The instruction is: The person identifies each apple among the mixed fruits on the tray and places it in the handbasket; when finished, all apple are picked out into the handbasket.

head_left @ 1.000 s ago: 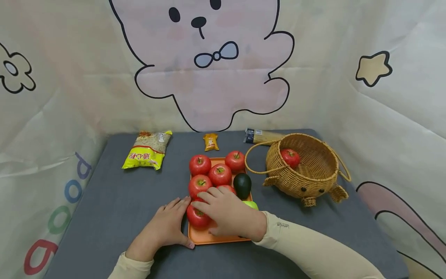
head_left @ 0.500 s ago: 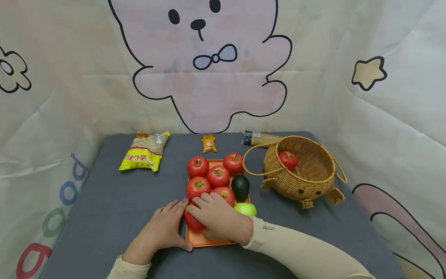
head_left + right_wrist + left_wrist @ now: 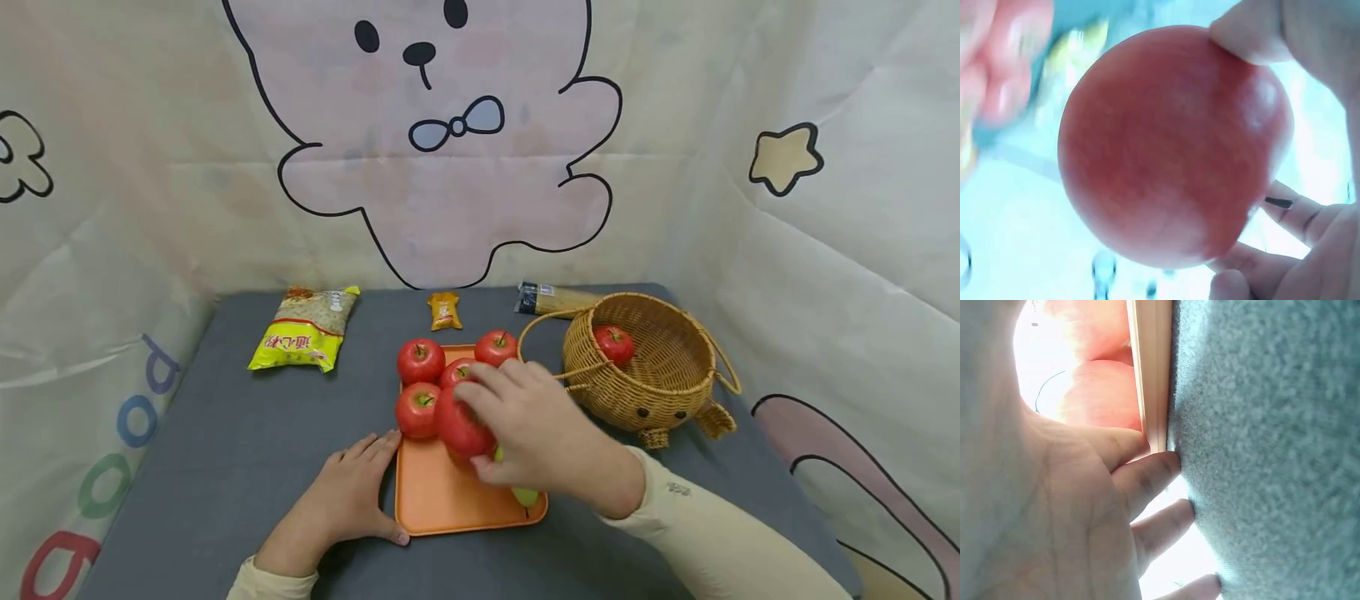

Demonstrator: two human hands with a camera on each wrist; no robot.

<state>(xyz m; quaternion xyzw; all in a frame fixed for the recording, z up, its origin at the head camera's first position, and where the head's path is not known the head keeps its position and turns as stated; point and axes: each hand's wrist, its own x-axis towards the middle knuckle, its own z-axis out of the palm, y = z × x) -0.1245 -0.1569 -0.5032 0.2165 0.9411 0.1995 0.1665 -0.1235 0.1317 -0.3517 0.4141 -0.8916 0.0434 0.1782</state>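
My right hand (image 3: 540, 425) grips a red apple (image 3: 461, 425) between thumb and fingers, held up over the orange tray (image 3: 442, 492). In the right wrist view that apple (image 3: 1175, 147) fills the middle, its dark stem near my fingers. Several other red apples (image 3: 420, 361) sit at the tray's far end. Part of a yellow-green fruit (image 3: 527, 497) with a dark stem shows below my right hand, which hides the tray's right side. My left hand (image 3: 341, 492) rests on the table at the tray's left edge; in the left wrist view its fingers (image 3: 1147, 478) touch the rim.
A wicker basket (image 3: 622, 400) with handles stands to the tray's right, one red apple (image 3: 614, 344) inside. Behind lie a yellow bag of food (image 3: 303, 329), a small orange packet (image 3: 445, 311) and a long clear-and-blue packet (image 3: 558, 300). Printed fabric surrounds the grey table.
My right hand has taken the nearest red apple from the tray's left side, lifted it and moved right and away from me. The left hand stays at the tray edge.
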